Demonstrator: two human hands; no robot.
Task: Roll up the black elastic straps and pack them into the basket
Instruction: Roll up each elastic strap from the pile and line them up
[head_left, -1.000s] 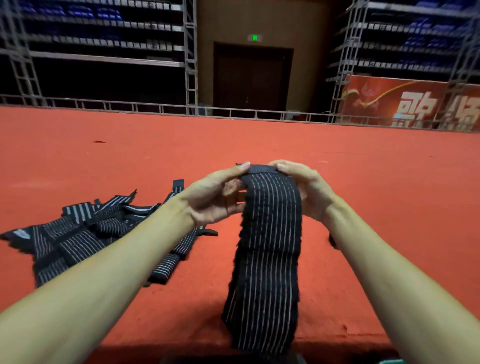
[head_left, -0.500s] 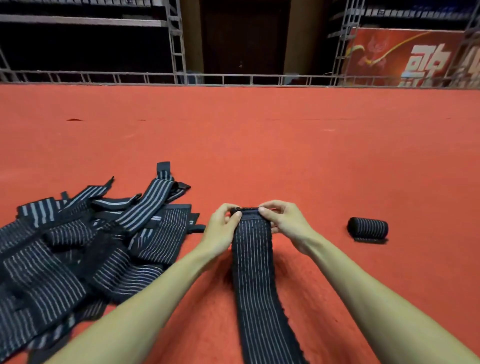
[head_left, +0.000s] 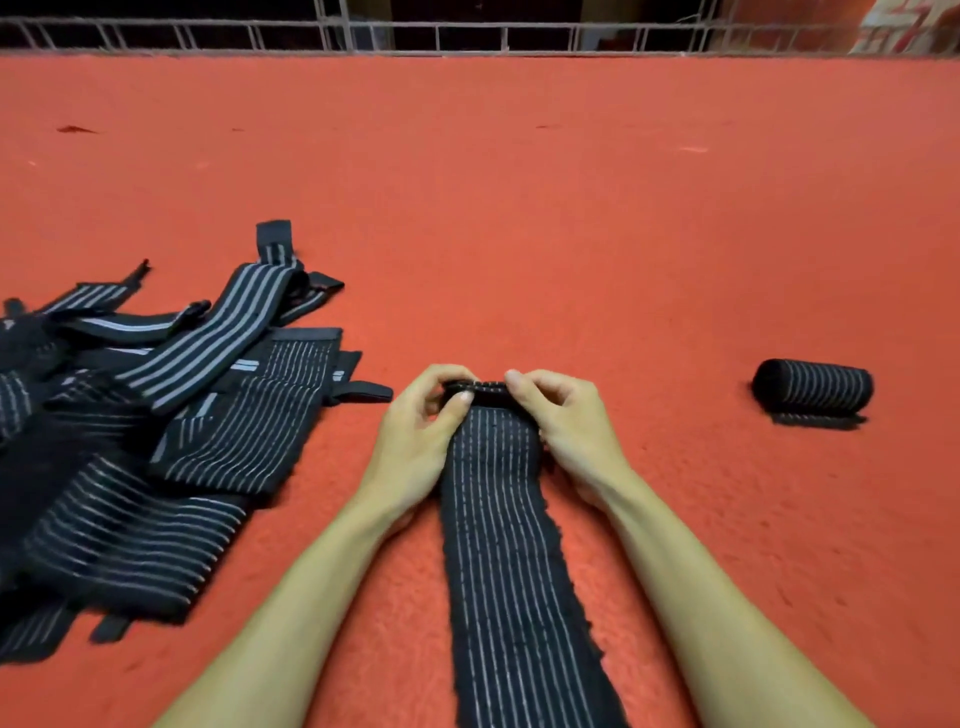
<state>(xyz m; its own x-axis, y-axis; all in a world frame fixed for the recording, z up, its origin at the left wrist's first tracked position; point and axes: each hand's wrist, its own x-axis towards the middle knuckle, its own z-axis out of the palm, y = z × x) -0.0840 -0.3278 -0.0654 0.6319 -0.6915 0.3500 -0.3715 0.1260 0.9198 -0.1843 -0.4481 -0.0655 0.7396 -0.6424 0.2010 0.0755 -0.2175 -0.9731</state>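
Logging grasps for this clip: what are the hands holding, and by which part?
The left hand and right hand pinch the strap at its far end, where the end is curled over into a small roll.

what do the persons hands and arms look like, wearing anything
The left forearm and right forearm are bare, with no sleeves in view. The left hand and right hand wear no gloves, and no rings, watch or wristbands show. The visible nails look short and unpainted.

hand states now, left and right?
Left hand: pinching the far end of the striped elastic strap.
Right hand: pinching the same end.
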